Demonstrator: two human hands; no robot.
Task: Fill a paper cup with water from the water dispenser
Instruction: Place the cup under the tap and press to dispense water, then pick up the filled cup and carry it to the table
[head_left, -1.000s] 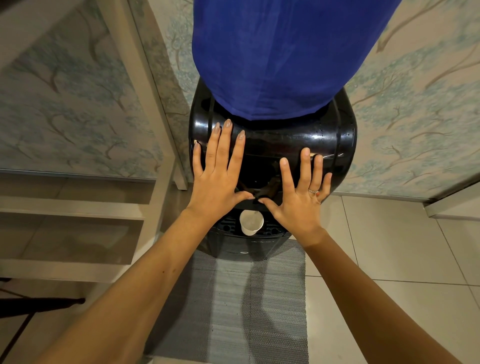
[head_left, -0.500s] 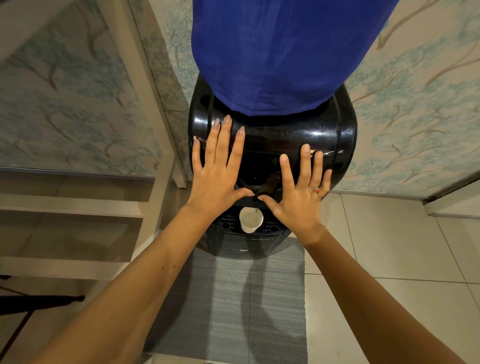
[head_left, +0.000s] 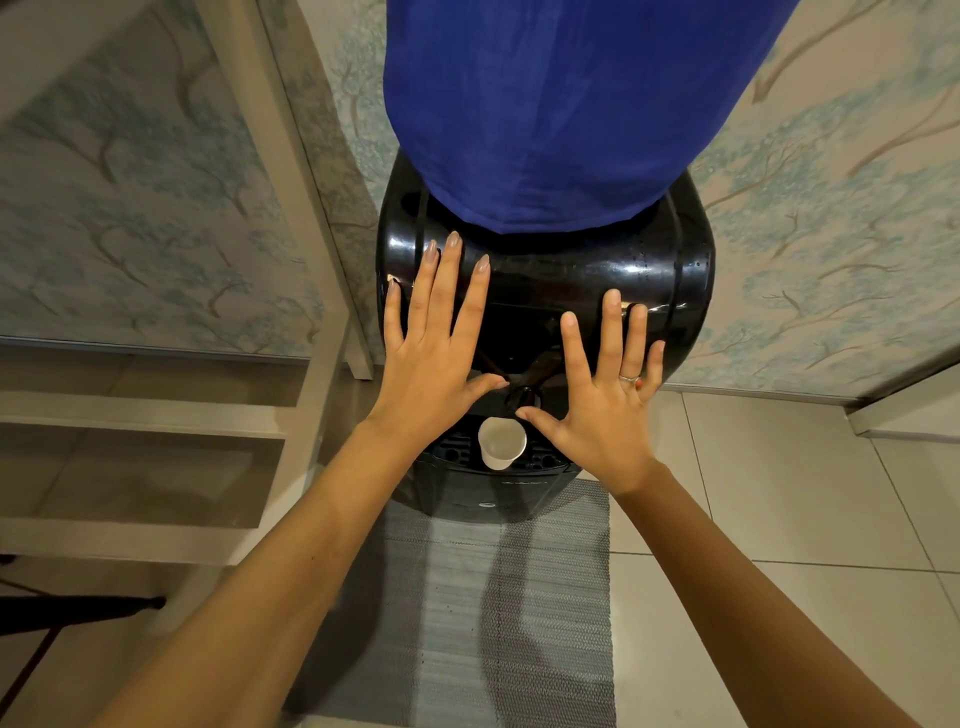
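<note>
A white paper cup (head_left: 502, 442) stands upright on the drip tray (head_left: 453, 453) of a black water dispenser (head_left: 670, 270), below its dark tap (head_left: 531, 382). A bottle under a blue cloth cover (head_left: 566, 104) sits on top. My left hand (head_left: 436, 358) is spread flat in front of the dispenser's left side, fingers apart, holding nothing. My right hand (head_left: 605, 400), with a ring, is spread flat on the right side, its thumb tip just above the cup's rim. Whether the cup holds water is not visible.
A grey woven mat (head_left: 519, 623) lies on the tiled floor (head_left: 779, 493) before the dispenser. A pale wooden frame with shelves (head_left: 156, 415) stands to the left. Patterned wallpaper (head_left: 831, 234) covers the wall behind. A dark rod (head_left: 78, 608) pokes in at the lower left.
Both hands stay spread in nearly the same place; the view has shifted slightly and the cup has not moved.
</note>
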